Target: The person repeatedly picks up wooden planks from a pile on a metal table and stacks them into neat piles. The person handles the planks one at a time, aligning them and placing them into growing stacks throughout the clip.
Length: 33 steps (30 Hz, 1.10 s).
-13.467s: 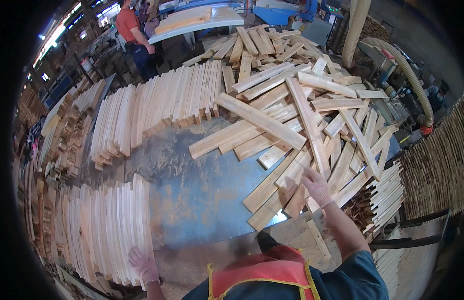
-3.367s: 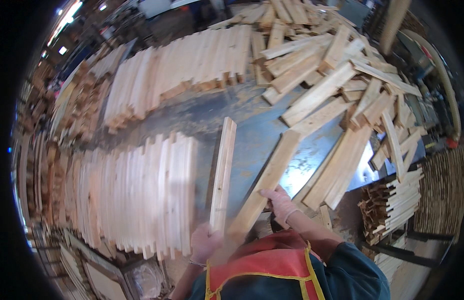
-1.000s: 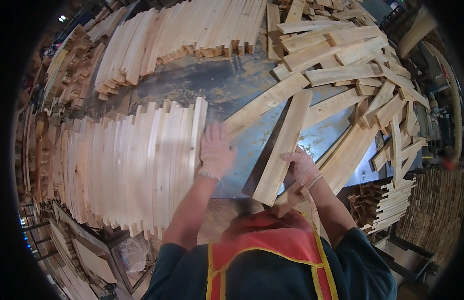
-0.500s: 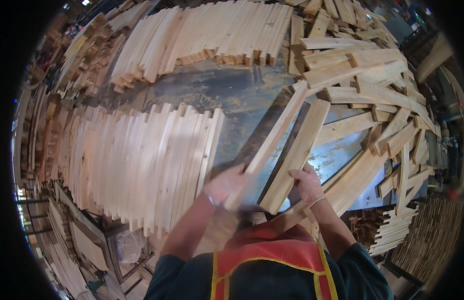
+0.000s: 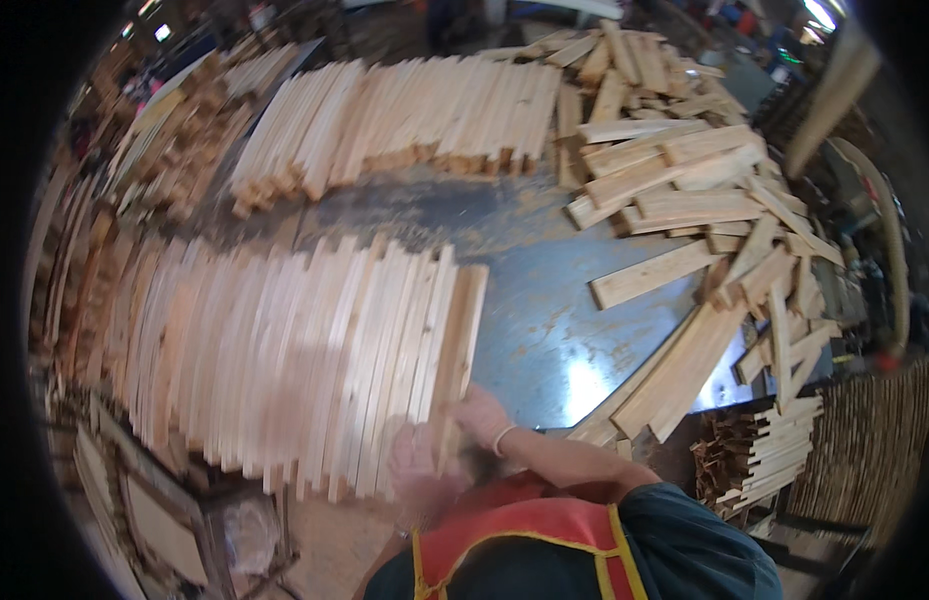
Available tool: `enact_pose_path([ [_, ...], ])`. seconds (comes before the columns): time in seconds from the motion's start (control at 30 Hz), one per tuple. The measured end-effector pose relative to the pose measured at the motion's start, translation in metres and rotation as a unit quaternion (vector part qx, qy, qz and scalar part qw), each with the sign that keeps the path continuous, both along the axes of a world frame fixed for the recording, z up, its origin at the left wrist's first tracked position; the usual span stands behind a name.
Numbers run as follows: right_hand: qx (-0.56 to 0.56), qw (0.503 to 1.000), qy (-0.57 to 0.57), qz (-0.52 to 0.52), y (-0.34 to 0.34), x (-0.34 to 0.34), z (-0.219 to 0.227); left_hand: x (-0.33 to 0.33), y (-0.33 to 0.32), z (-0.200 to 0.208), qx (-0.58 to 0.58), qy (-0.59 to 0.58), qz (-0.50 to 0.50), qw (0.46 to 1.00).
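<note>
A wooden board stands at the right end of a long row of pale wooden strips, close against the last one. My right hand grips this board near its lower end, with fingers and thumb around its edge. Just to the left, my left hand is at the near ends of the last strips. Motion smears its fingers, and whether it holds one of them cannot be made out.
A second row of strips lies across the back of the dark metal table. Loose boards are heaped at the right, some reaching toward the front edge. A stack of pieces stands below the table at the right.
Both hands have moved left with the strip and the board, to the right end of the near row. The board now stands against that row. The view has also shifted.
</note>
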State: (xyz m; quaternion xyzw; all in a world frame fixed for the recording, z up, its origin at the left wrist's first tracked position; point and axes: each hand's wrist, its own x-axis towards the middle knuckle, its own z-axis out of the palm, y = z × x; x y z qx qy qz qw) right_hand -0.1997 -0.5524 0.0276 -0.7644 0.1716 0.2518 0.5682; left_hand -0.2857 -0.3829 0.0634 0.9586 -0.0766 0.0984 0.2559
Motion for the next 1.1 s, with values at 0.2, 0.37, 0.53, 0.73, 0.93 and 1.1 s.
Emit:
enact_pose_path([
  [0.2, 0.163, 0.979, -0.051, -0.11, -0.105, -0.006, 0.01, 0.005, -0.002, 0.003, -0.028, 0.031, -0.055, 0.998],
  [0.37, 0.169, 0.866, -0.407, -0.238, -0.353, 0.156, 0.17, 0.023, -0.041, -0.001, -0.008, 0.038, -0.124, 0.992],
  [0.53, 0.151, 0.764, -0.277, -0.563, -0.462, 0.193, 0.088, 0.044, -0.104, -0.009, -0.009, 0.101, -0.131, 0.986],
  [0.73, 0.347, 0.701, -0.157, -0.603, -0.493, 0.245, -0.05, 0.064, -0.174, 0.017, 0.021, 0.162, -0.115, 0.98],
  [0.93, 0.439, 0.718, -0.156, -0.517, -0.412, 0.164, -0.017, 0.093, -0.169, 0.015, -0.062, 0.203, -0.091, 0.973],
  [1.1, 0.593, 0.72, -0.094, -0.347, -0.336, 0.011, 0.004, 0.143, -0.158, -0.011, -0.472, 0.497, -0.085, 0.723],
])
